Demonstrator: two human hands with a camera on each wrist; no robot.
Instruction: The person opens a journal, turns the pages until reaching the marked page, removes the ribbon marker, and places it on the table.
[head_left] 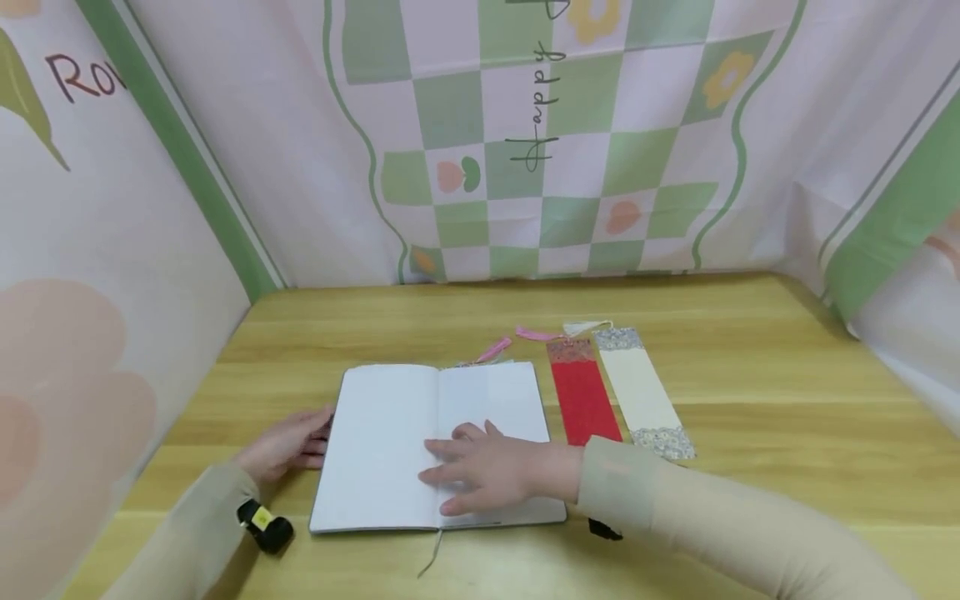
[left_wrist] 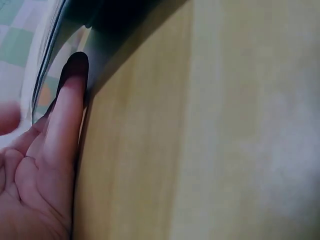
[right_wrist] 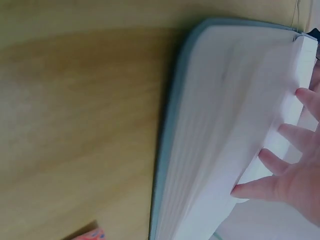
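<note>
An open notebook [head_left: 382, 450] with blank white pages lies on the table, its dark blue-grey cover edge [right_wrist: 167, 125] showing in the right wrist view. My right hand [head_left: 487, 475] rests on the right page beside the gutter, fingers spread and fingertips pressing the paper near the fold. At the notebook's left edge is my left hand [head_left: 288, 446]; in the left wrist view its straight fingers [left_wrist: 65, 120] reach beneath the raised cover, and their tips are in shadow. A pink tassel [head_left: 495, 348] sticks out past the notebook's top edge.
To the right lie a red bookmark [head_left: 583, 400] and a cream bookmark [head_left: 641, 387] with patterned ends; the right sleeve passes over their lower ends. A thin ribbon [head_left: 431, 557] hangs from the notebook's bottom. Printed cloth [head_left: 570, 167] stands behind the wooden table [head_left: 787, 400].
</note>
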